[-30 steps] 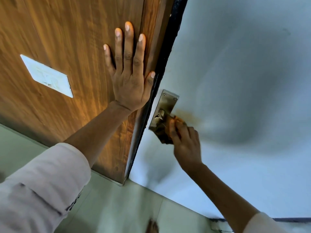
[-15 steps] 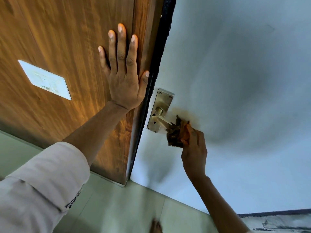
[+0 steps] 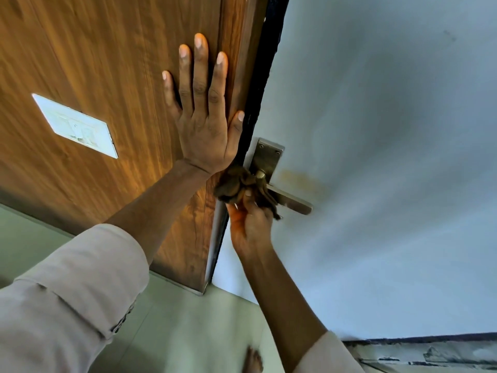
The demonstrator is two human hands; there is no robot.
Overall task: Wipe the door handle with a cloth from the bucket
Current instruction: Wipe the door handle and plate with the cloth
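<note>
A brass lever door handle sticks out from its metal backplate on the pale grey door. My right hand grips a bunched brown cloth and presses it against the base of the lever, beside the door's dark edge. The lever's free end shows bare to the right of the cloth. My left hand lies flat with fingers spread on the brown wooden panel, just left of the door edge. No bucket is in view.
A white switch plate sits on the wooden panel to the left. Pale tiled floor lies below, with a bare foot at the bottom edge. A dark strip runs along the door's bottom right.
My right hand has moved the cloth left along the lever, from its outer end to its base by the backplate. The lever's end now shows. My left hand stays flat on the wood.
</note>
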